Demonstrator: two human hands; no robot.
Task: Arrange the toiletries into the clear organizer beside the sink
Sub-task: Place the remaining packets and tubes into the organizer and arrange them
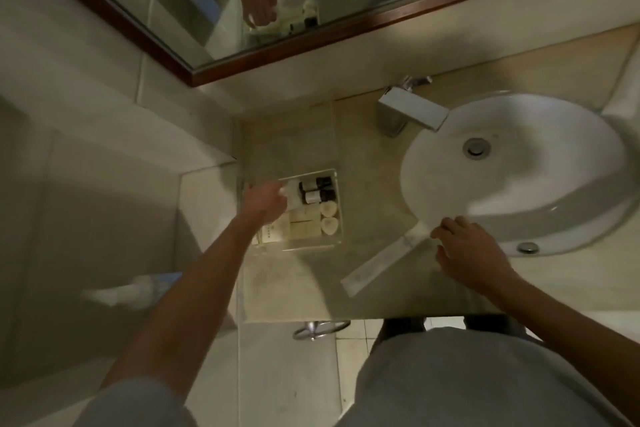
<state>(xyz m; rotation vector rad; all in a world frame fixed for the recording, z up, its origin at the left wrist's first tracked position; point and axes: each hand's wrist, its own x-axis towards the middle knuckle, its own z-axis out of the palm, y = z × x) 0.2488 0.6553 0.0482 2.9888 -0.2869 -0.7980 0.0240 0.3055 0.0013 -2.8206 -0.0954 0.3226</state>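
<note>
The clear organizer point(335, 174) stands on the counter left of the sink point(512, 163). Inside it lie two dark bottles point(317, 191), cream boxes point(304, 222) and two pale round soaps point(329, 217). My left hand point(265, 199) reaches over the organizer's left side and holds a small white item at its fingertips; blur hides what it is. A long white packet point(384, 258) lies slanted on the counter by the sink's front rim. My right hand point(465, 250) rests at the packet's upper end, fingertips touching it.
A chrome faucet point(412, 113) stands behind the sink. A wood-framed mirror point(311, 45) runs along the wall and reflects my hand. The counter's front edge point(346, 317) is close to my body. A tiled ledge lies left of the counter.
</note>
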